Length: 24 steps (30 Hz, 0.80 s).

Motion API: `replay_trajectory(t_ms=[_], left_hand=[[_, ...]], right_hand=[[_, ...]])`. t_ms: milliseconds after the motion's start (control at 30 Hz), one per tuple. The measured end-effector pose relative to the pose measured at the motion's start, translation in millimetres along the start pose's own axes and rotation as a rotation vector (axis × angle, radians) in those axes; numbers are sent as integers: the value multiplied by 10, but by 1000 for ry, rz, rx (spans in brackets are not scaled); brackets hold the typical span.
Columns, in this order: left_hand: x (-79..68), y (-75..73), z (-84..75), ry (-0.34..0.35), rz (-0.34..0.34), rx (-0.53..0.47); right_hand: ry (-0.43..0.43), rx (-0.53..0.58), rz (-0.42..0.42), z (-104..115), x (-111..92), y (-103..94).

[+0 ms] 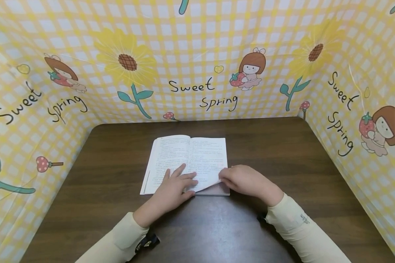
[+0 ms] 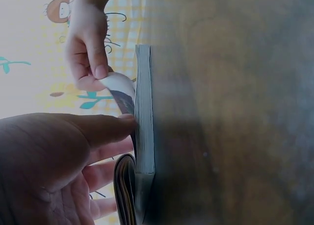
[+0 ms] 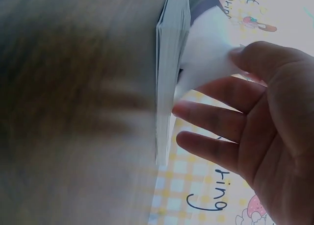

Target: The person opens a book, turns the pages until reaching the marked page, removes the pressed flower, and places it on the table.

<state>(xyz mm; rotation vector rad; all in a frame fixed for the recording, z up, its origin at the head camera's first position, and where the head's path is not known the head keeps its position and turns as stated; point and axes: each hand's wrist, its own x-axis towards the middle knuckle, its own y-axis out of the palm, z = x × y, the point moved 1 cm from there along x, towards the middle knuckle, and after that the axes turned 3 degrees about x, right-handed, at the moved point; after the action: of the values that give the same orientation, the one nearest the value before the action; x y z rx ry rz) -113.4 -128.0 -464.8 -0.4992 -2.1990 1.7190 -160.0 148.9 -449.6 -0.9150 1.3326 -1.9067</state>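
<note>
An open book (image 1: 207, 149) lies on the brown table, printed text on both pages. My left hand (image 1: 172, 188) rests with spread fingers over the lower part of the book near its spine. Between thumb and index finger, my right hand (image 1: 245, 179) pinches the lower right corner of a page (image 3: 208, 51), which is lifted and bent up. Beneath that raised corner a darker, greyish page (image 1: 217, 189) shows. In the left wrist view, the thick page block (image 2: 143, 107) appears edge-on, with the left thumb touching near its top side.
The dark wooden table (image 1: 118, 157) extends around the book. Yellow checked cloth (image 1: 197, 47) with flowers and cartoon figures walls the back and both sides. A black strap (image 1: 147, 241) sits at the left sleeve cuff.
</note>
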Motion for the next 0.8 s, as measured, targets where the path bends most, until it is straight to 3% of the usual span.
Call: replay_trajectory(t_ms=[267,567,800], left_hand=[[5,-18,21,23,-1,0],[8,-34,33,27,-10,-17],[27,-41,49,10,-27,-38]], right_hand=[[28,-8,-47,-27,-3,0],[3,-52,-233,-25,0,-15],[55,-29,-303,7,12,-47]])
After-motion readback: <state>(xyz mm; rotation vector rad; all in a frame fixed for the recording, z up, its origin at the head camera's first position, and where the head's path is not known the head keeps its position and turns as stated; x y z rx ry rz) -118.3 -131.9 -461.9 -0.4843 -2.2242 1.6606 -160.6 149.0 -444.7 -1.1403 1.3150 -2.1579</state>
